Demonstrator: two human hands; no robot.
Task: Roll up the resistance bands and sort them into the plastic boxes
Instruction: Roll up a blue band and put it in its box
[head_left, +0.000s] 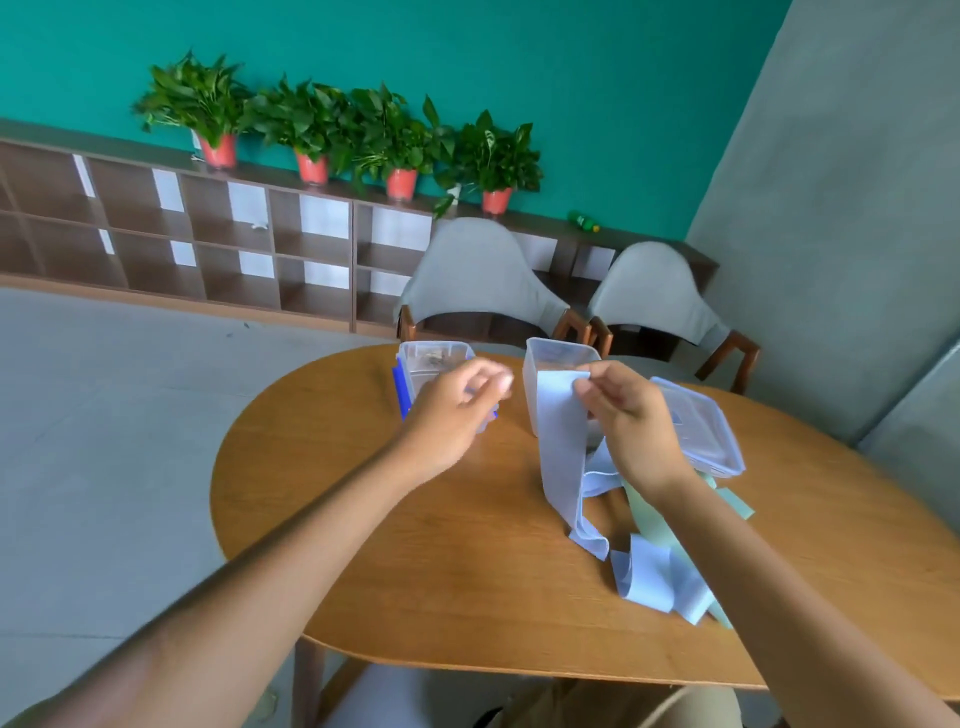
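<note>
A long light-blue resistance band (560, 452) hangs from my right hand (631, 421), which pinches its top end above the wooden table (415, 545); the rest trails in loops on the tabletop. A pale green band (655, 525) lies partly under it. My left hand (457, 410) hovers to the left with fingers loosely curled, holding nothing, in front of a clear box with blue clips (415, 364). A second clear box (558, 353) stands open just behind the band.
A clear lid (701, 426) lies on the table behind my right hand. Two grey chairs (478, 280) stand at the far side of the table. A low shelf unit with several potted plants (311, 130) lines the green wall.
</note>
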